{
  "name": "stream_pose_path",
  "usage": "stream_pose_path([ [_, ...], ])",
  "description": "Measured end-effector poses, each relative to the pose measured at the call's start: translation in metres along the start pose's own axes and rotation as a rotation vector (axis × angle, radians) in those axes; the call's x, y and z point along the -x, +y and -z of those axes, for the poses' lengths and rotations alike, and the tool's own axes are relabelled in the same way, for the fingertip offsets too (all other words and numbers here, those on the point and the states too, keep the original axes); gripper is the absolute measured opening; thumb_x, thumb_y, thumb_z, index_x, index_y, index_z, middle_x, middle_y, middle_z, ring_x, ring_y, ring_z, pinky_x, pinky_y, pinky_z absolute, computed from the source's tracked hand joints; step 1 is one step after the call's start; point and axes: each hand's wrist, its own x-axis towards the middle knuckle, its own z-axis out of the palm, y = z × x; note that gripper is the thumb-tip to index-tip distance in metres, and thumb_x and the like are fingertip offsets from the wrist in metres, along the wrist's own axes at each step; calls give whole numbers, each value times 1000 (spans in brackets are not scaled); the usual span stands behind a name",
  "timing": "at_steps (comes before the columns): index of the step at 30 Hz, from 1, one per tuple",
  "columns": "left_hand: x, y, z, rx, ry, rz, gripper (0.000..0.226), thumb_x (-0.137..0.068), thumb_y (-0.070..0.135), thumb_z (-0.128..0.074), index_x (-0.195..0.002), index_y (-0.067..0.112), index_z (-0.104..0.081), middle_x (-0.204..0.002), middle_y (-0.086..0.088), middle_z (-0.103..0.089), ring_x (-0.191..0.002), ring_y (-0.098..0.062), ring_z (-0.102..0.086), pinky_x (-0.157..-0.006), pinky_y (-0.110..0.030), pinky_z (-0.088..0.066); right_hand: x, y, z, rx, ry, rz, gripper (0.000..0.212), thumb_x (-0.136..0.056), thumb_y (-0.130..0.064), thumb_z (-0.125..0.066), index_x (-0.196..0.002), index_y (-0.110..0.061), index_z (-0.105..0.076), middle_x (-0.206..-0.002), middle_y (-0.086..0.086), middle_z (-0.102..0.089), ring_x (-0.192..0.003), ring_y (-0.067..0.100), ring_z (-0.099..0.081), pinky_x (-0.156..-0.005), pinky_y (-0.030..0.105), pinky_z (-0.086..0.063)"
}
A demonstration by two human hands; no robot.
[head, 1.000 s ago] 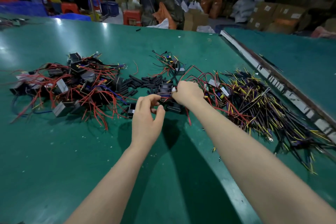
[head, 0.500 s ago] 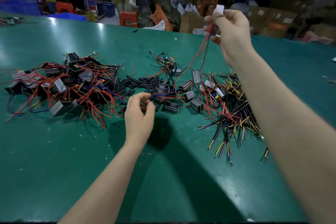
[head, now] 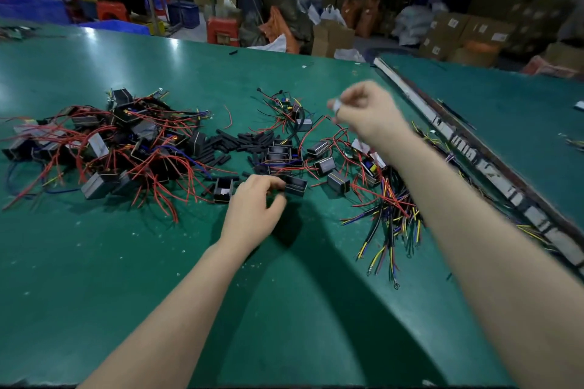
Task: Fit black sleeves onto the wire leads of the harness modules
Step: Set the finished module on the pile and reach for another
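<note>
The right hand [head: 368,112] pinches a small white tag above the green table [head: 94,262]; the left hand [head: 252,211] curls beside black sleeves [head: 240,142].

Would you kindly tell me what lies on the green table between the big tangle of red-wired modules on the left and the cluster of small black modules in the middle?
Head view: loose short black sleeves, scattered on the green table.

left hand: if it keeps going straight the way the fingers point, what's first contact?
Probably the small black module just beyond the left hand: its curled fingertips point up and right at it, nearly touching. Whether they already pinch something is hidden, and depth is unclear.
</note>
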Motion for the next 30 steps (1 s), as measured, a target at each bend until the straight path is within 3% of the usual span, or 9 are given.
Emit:
stream_pose_path([
  [2,-8,-1,-1,-117,-38,-3,26,-88,18,-57,-114,18,-62,-116,-3,-58,-109,-23,-51,-95,-37,-40,18,26,-14,47,-18,-33,12,-88,2,-60,-97,-5,-57,-113,19,-65,-93,22,-61,-88,30,-51],
  [3,-12,-1,-3,-172,-61,-6,30,-88,21,-57,-118,20,-60,-120,-3,-56,-112,-25,-49,-96,-39,-40,24,37,-20,38,-26,-46,15,-88,4,-60,-100,-4,-59,-111,17,-66,-94,20,-60,-92,33,-49],
  [8,-30,2,-15,-417,-195,57,51,-88,49,-54,-135,30,-45,-136,1,-44,-126,-26,-38,-98,-44,-34,45,68,-38,-84,-85,-59,21,-87,2,-63,-97,-17,-61,-99,5,-65,-83,11,-55,-75,17,-46],
  [11,-33,2,-23,-545,-177,91,65,-81,65,-54,-133,29,-43,-133,-1,-48,-126,-27,-39,-98,-45,-33,55,78,-45,-111,-54,-30,21,-88,-8,-67,-91,-29,-61,-94,-4,-65,-80,9,-57,-78,19,-48],
  [16,-30,3,-31,-550,-46,198,57,-81,66,-53,-121,25,-51,-126,-3,-52,-122,-27,-39,-98,-44,-30,64,84,-48,-258,-47,-74,7,-93,-26,-62,-95,-32,-65,-83,-9,-65,-67,0,-58,-56,9,-41],
  [20,-28,2,-34,-471,-19,191,37,-85,58,-54,-108,29,-57,-122,0,-51,-120,-26,-36,-94,-42,-26,64,89,-48,-382,-9,-165,20,-96,-13,-55,-101,-31,-60,-87,-9,-65,-64,0,-60,-54,14,-41],
  [26,-34,16,-43,-578,113,187,70,-73,76,-48,-113,18,-55,-116,-9,-50,-112,-30,-40,-87,-42,-31,59,90,-39,-646,108,-289,21,-90,-6,-63,-104,-21,-56,-79,-12,-72,-56,2,-61,-49,13,-41],
  [30,-44,24,-51,-622,73,240,65,-76,70,-55,-112,16,-55,-118,-11,-48,-113,-31,-40,-88,-41,-32,61,91,-40,-606,75,-267,16,-91,-8,-62,-99,-21,-64,-81,-8,-69,-60,0,-60,-54,14,-44],
])
